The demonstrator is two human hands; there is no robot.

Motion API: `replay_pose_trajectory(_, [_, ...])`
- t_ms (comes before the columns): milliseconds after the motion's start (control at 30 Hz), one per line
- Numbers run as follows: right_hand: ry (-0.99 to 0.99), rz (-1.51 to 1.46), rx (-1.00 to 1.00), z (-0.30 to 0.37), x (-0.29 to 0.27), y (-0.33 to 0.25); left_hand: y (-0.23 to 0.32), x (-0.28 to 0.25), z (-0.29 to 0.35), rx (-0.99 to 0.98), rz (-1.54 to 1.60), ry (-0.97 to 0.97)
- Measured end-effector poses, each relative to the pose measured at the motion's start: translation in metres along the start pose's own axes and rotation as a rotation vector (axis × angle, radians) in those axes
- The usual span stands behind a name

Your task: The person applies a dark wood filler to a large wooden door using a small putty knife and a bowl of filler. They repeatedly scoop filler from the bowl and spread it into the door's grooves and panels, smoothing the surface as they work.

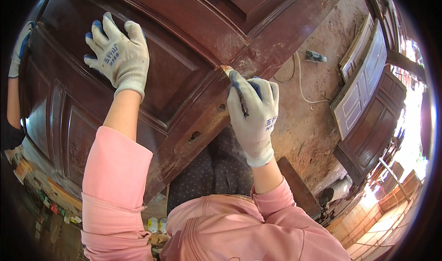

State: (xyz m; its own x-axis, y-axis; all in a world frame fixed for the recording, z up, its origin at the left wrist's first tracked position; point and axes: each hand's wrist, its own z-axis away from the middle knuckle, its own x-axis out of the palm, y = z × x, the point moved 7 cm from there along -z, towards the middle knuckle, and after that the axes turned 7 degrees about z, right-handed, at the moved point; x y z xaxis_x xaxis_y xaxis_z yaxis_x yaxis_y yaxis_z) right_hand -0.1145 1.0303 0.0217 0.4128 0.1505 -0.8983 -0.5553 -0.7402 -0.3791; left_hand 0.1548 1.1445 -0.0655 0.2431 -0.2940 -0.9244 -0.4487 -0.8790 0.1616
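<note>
A dark red-brown panelled wooden door (184, 26) lies in front of me, with moulded frames around its panels. My left hand (122, 54), in a white knitted glove with blue-coated fingertips, rests on a panel with its fingers spread. My right hand (255, 116), gloved the same way, is closed around a small tool whose pale, orange-stained tip (226, 69) touches the moulding corner by the door's edge rail. My fingers hide most of that tool, so its exact kind is unclear. A slotted lock hole (194, 136) shows in the edge rail.
Another person's gloved hand (22, 47) touches the door's far left edge. More panels lean at the right: a whitish door (363, 79) and a brown door (375, 123). A pale cable (301, 84) and a small clear object (316, 57) lie on the dirt floor (306, 141).
</note>
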Motion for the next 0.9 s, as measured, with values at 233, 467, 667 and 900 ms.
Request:
replay_pose_trajectory(233, [-0.054, -0.041, 0.053, -0.001, -0.005, 0.000, -0.001, 0.000, -0.001, -0.018, -0.007, -0.001])
replay_pose_trajectory(467, [-0.035, -0.020, -0.012, -0.004, -0.008, 0.002, 0.000, 0.001, -0.001, -0.011, -0.008, 0.000])
replay_pose_trajectory(667, [-0.097, 0.047, -0.118, -0.006, -0.003, 0.001, 0.002, 0.001, -0.001, -0.014, -0.002, -0.005])
replay_pose_trajectory(900, [-0.085, 0.011, -0.139, -0.012, -0.006, 0.010, 0.002, 0.001, 0.000, -0.009, -0.002, -0.005])
